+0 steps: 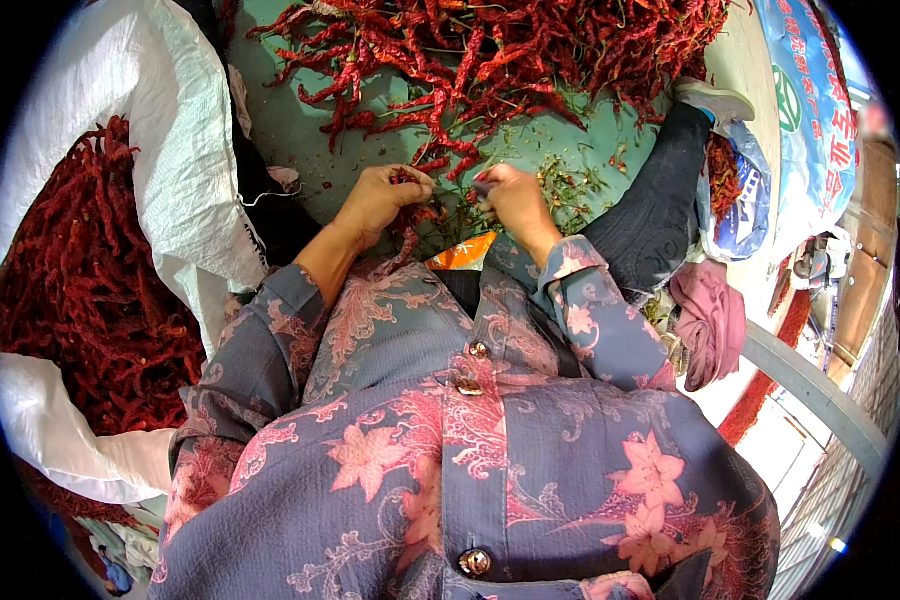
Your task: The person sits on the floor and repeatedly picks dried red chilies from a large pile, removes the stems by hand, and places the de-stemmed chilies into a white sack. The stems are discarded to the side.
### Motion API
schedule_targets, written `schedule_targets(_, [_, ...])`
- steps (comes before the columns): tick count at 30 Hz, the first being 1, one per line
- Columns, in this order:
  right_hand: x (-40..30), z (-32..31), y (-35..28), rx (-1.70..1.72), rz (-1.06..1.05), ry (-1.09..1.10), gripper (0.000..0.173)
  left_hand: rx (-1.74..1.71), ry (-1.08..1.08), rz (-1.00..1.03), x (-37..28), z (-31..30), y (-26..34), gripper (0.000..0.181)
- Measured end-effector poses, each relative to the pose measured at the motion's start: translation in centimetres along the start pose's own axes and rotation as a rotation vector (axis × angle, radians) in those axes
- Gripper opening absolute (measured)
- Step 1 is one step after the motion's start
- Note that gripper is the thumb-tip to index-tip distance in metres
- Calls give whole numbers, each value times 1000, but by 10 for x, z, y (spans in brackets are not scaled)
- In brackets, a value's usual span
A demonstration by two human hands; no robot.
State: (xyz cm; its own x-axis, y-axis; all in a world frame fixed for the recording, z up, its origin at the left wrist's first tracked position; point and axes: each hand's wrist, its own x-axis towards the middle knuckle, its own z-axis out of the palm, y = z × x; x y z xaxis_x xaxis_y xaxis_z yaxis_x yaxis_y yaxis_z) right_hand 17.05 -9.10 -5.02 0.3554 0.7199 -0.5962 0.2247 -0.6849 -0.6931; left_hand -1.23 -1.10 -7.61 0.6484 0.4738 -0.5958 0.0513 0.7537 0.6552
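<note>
My left hand (379, 199) is closed around a few dried red chili peppers (405, 244), which hang below its fingers towards my lap. A short way to the right, my right hand (516, 199) has its fingers curled in, with something dark at the thumb. Whether it pinches a small piece is hidden. Just beyond both hands spreads a large heap of dried red chilies (495, 52) on a green surface (322, 169). Chili stems and green scraps (570, 187) lie scattered beside my right hand.
A white woven sack (187, 150) full of dried chilies (97, 292) stands open at my left. An orange packet (465, 251) lies near my lap. To the right are my dark-clad leg (645, 202), a plastic bag with chili bits (746, 199), a pink cloth (712, 322) and a printed blue sack (810, 120).
</note>
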Motion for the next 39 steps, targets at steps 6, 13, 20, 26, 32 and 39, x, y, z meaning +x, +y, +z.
schedule_targets(6, [-11, 26, -31, -5, -79, -288, 10, 60, -16, 21, -2, 1, 1, 15])
schedule_targets(13, [-11, 25, -30, -19, 46, -284, 8, 174, -26, 62, -1, -1, -1, 12])
schedule_targets(20, [-20, 20, -35, 384, 79, -234, 13, 296, -58, 53, -4, 0, 1, 8])
schedule_targets(26, [-9, 17, -33, 276, 68, -294, 10, 286, -103, 5, -8, 3, 3, 8])
schedule_targets(32, [-14, 17, -35, 7, -54, -329, 9, 342, -145, -51, -9, 3, 5, 7])
schedule_targets(39, [-17, 40, -36, -687, -757, 53, 9, 162, -23, -181, -6, -2, -2, 8])
